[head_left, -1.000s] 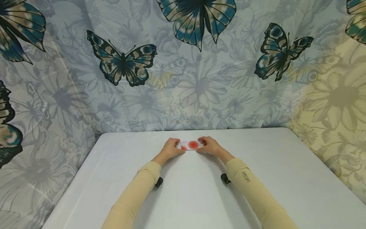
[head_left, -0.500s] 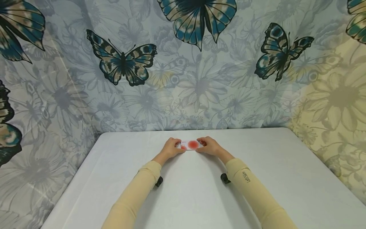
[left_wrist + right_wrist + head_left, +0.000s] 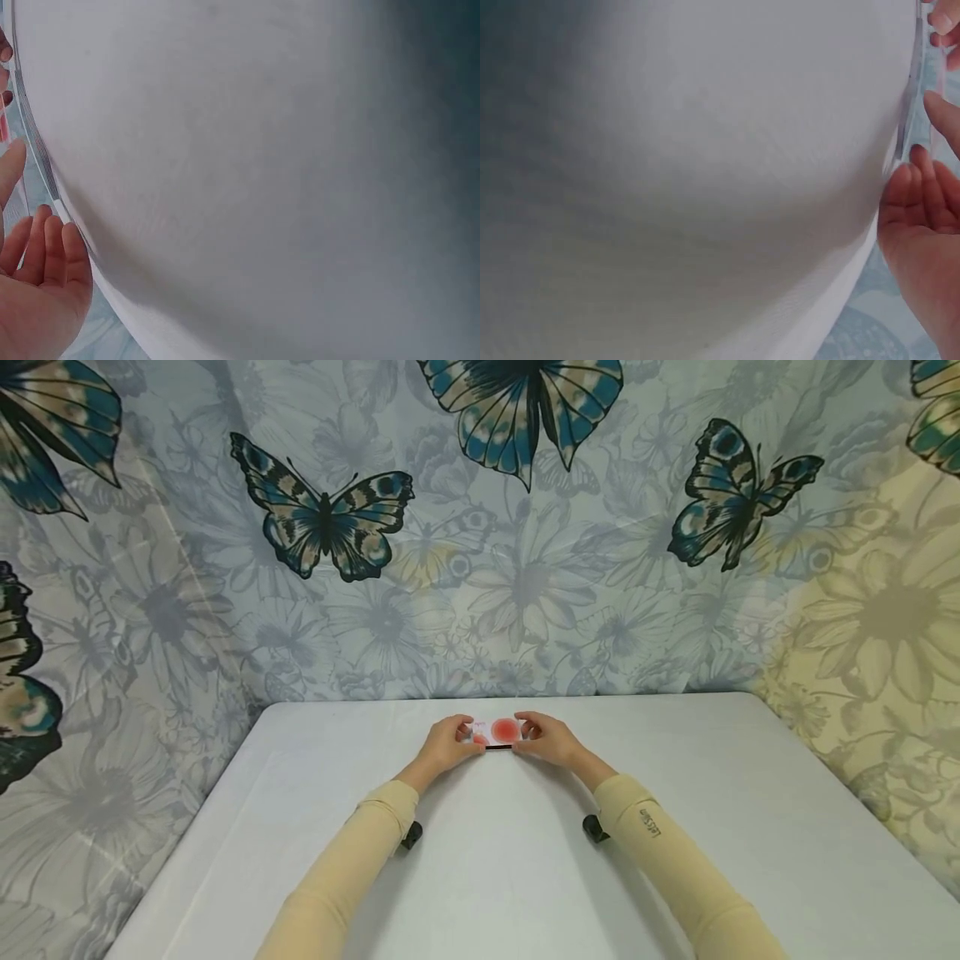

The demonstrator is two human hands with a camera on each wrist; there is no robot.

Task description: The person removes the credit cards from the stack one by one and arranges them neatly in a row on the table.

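At the far middle of the table in the head view is a small white box lid with a red circle printed on top. My left hand pinches its left end and my right hand its right end, thumbs on the near side. A dark strip shows under its near edge. The left wrist view shows a low piece with fine grey lines on the table, below the thumb. In the right wrist view my fingers curve beside the same low piece, the lid mostly hidden.
The white table spreads out under both forearms. Behind it hangs a curtain printed with butterflies and flowers. Black wrist cameras sit below the sleeves.
The lid has risen slightly and moved away from me with both hands. The dark strip beneath its near edge now shows.
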